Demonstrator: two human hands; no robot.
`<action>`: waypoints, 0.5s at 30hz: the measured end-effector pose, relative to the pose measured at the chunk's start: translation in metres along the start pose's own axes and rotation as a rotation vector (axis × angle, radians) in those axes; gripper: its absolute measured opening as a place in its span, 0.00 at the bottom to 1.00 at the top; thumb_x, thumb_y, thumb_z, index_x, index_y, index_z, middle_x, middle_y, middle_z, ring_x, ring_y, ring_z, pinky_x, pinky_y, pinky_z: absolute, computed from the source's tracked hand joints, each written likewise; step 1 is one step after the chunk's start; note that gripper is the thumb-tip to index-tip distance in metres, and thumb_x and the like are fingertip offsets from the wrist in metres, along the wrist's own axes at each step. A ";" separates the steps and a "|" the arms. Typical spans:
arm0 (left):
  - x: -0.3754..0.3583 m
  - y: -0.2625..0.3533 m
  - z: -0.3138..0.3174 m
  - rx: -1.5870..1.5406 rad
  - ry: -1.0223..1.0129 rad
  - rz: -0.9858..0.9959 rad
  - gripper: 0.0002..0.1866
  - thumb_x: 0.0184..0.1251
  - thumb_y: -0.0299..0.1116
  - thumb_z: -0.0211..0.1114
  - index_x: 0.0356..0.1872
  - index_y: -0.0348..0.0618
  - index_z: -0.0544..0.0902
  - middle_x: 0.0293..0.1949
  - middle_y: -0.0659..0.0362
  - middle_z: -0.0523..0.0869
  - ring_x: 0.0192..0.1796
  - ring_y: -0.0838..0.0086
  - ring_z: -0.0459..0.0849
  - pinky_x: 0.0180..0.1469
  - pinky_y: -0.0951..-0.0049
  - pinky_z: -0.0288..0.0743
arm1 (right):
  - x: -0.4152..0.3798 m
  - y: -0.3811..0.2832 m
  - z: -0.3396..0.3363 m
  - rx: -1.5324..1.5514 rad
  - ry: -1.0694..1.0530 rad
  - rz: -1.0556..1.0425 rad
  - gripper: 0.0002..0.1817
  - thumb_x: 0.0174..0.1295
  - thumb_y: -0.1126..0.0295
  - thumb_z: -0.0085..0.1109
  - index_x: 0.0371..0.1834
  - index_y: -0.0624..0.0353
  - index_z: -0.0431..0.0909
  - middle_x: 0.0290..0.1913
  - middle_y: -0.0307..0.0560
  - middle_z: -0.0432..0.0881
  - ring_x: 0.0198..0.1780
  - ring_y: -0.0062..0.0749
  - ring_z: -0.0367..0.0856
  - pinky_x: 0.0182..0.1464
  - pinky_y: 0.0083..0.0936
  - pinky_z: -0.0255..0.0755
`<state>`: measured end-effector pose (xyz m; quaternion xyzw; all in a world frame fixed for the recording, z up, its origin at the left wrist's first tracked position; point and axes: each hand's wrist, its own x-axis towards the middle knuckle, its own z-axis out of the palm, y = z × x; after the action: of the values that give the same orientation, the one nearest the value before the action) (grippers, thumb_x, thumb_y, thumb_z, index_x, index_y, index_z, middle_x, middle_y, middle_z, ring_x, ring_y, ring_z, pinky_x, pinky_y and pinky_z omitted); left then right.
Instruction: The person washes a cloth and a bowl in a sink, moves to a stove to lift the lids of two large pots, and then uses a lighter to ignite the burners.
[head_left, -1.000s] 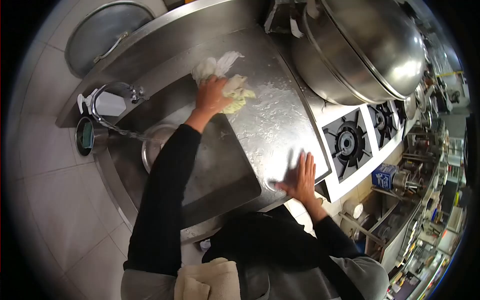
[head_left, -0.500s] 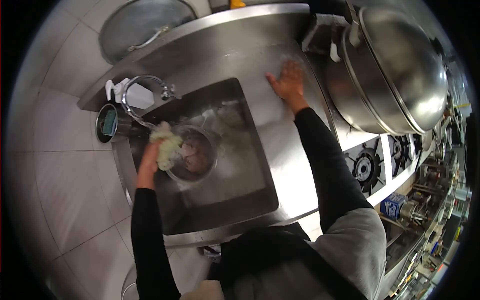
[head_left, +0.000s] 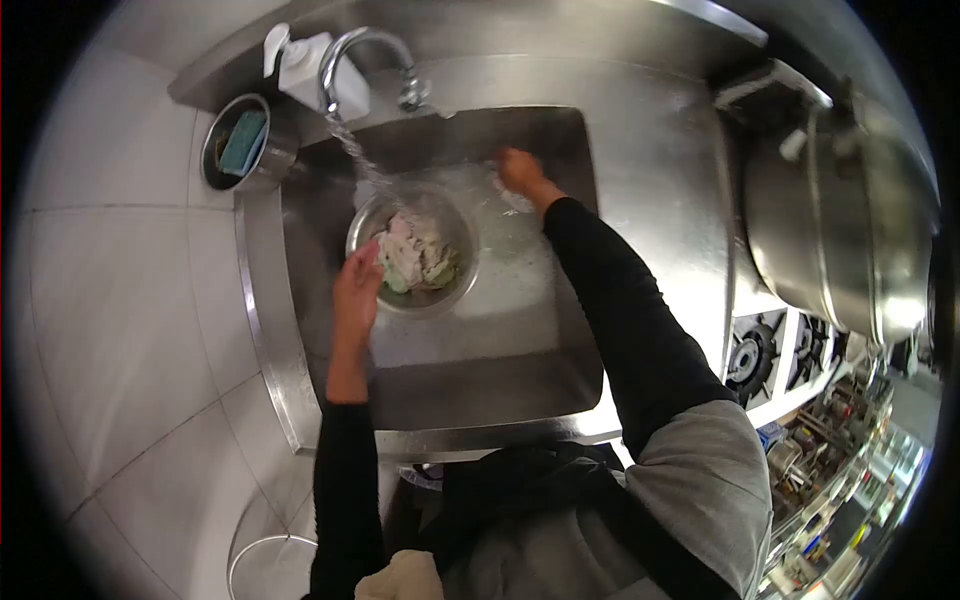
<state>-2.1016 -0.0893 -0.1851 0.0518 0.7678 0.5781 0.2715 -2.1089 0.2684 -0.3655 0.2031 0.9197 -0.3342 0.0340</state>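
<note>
Cloth [head_left: 408, 262] now inside bowl [head_left: 466, 268] | crumpled | whitish, greenish patches | apparently soaked

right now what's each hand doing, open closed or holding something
Left hand: by the bowl and cloth; grip can't be told.
Right hand: fingers curled over the sink; whether it holds anything can't be told.

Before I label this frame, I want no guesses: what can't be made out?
All in the head view:
Right hand: curled, blurred; it hides whatever lies under it.
Bowl: its bottom is mostly covered by the bunched cloth.
Round rim, lower left: cut off by the bottom edge.
Shelf items at far right: most too small to name.
</note>
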 end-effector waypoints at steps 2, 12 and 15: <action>-0.049 -0.008 -0.009 -0.029 0.054 -0.034 0.21 0.69 0.27 0.59 0.62 0.37 0.73 0.61 0.53 0.78 0.65 0.69 0.74 0.66 0.69 0.66 | -0.018 0.046 0.035 -0.029 -0.090 0.040 0.39 0.51 0.81 0.61 0.70 0.56 0.63 0.69 0.62 0.66 0.68 0.53 0.66 0.66 0.40 0.65; -0.134 -0.012 -0.058 -0.243 0.322 -0.122 0.16 0.70 0.29 0.60 0.56 0.36 0.76 0.49 0.55 0.83 0.54 0.69 0.81 0.61 0.70 0.72 | -0.121 0.007 0.098 0.458 0.227 0.735 0.12 0.62 0.75 0.55 0.47 0.65 0.81 0.38 0.49 0.85 0.40 0.35 0.82 0.45 0.30 0.75; -0.111 -0.007 -0.064 -0.284 0.358 -0.078 0.16 0.70 0.30 0.61 0.56 0.36 0.76 0.49 0.54 0.83 0.54 0.70 0.81 0.61 0.70 0.72 | -0.153 -0.057 0.040 0.774 0.335 0.331 0.07 0.61 0.76 0.53 0.34 0.63 0.82 0.25 0.37 0.80 0.32 0.22 0.77 0.37 0.23 0.71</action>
<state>-2.0367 -0.1900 -0.1400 -0.1198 0.7158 0.6696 0.1576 -1.9941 0.1499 -0.3314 0.3966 0.6750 -0.6062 -0.1405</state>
